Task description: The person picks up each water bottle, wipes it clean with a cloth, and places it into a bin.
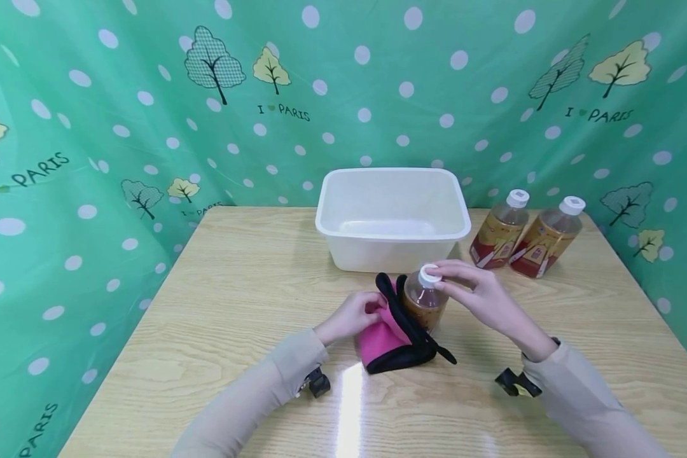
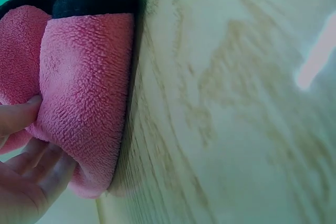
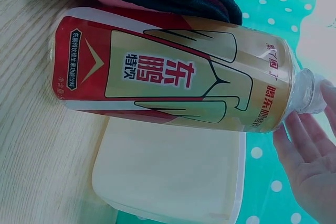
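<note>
My right hand (image 1: 481, 299) pinches the white cap of a drink bottle (image 1: 420, 305) that stands on the table in front of the white tub. In the right wrist view the red and yellow label of the bottle (image 3: 163, 72) shows whole, with the cloth beside it. The fingers of my left hand (image 1: 355, 313) grip the left side of a folded pink fleece cloth (image 1: 378, 340) with black edging. Up close in the left wrist view, thumb and fingers of the left hand (image 2: 31, 182) hold a fold of the fleece (image 2: 86, 82).
A white plastic tub (image 1: 392, 251) stands at the back of the wooden table (image 1: 235, 286). To its right are two more capped bottles, one nearer the tub (image 1: 498, 235) and one farther right (image 1: 546, 238). A green dotted curtain (image 1: 366, 83) hangs behind.
</note>
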